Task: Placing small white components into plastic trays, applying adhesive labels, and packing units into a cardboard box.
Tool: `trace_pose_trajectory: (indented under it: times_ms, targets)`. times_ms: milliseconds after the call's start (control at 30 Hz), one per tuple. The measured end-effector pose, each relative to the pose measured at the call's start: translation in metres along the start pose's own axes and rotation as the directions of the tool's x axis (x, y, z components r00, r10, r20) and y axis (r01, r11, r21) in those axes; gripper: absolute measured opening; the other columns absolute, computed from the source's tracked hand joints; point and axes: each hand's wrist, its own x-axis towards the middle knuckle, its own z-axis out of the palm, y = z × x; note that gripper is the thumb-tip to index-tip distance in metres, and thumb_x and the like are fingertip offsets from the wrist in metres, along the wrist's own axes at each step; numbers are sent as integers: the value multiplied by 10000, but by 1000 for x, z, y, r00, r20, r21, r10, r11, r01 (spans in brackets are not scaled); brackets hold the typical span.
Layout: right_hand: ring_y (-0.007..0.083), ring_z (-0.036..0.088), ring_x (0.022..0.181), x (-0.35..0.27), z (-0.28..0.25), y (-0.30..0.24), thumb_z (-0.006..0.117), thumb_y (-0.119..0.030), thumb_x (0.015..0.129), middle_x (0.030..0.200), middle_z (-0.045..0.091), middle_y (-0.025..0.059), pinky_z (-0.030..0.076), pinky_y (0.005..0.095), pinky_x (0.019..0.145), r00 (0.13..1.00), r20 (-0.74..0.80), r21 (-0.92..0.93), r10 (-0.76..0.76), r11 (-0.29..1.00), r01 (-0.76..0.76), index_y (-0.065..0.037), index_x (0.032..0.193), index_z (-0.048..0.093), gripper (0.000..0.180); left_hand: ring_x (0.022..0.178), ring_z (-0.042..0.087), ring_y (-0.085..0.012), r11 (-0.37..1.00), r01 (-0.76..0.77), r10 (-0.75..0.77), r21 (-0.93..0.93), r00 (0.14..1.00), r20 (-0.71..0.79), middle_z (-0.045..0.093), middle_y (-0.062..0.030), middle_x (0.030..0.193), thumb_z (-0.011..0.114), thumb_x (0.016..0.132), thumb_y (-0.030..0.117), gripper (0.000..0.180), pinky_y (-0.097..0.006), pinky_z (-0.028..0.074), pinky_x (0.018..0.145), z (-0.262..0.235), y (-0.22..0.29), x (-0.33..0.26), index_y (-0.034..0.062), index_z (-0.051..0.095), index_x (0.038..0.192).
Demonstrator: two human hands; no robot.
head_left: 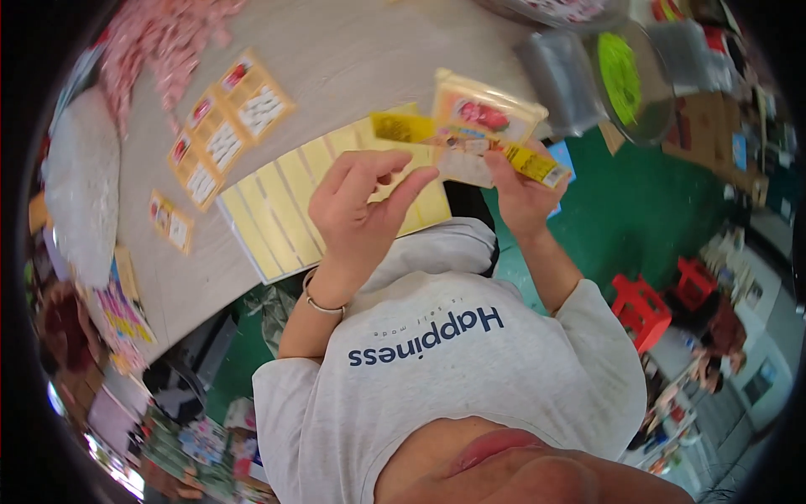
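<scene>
My right hand [531,197] grips an orange-edged packet [487,107] with a red picture by its near edge, thumb on top. A yellow label with a barcode [534,163] lies along the packet by the thumb, and a blurred yellow strip [401,127] sticks out on its left. Close to the packet, my left hand [361,197] has its thumb and forefinger apart, the other fingers curled, with nothing visible between them. Beneath both hands, a sheet of pale yellow label strips [290,202] lies on the table [336,63].
Several orange-edged cards [222,139] lie to the left, below a heap of pink packets [164,46]. A clear plastic bag [82,185] sits at the left edge. Lime-green pieces [618,80] rest in a tray at far right. Red stools [640,312] stand on the green floor.
</scene>
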Motion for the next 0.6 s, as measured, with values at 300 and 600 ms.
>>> trace_pose_trajectory:
  times_ms: [300, 600]
  targets:
    - [302, 727, 785, 65, 76, -49, 738, -104, 809, 866, 720, 156, 592, 334, 656, 451, 527, 316, -720, 659, 683, 29, 888, 683, 164, 973, 658, -207, 895, 71, -184, -441, 958, -221, 703, -91, 1023, 806, 746, -30, 330, -317, 517, 880, -65, -17, -30, 9, 724, 1063]
    - [266, 654, 873, 87, 115, -76, 785, -147, 747, 807, 684, 32, 529, 363, 764, 206, 774, 542, -598, 795, 271, -90, 803, 759, 83, 947, 702, -220, 939, -331, 327, -96, 944, -52, 727, -29, 960, 768, 777, 133, 167, -392, 513, 893, -129, -6, -47, 124, 775, 943]
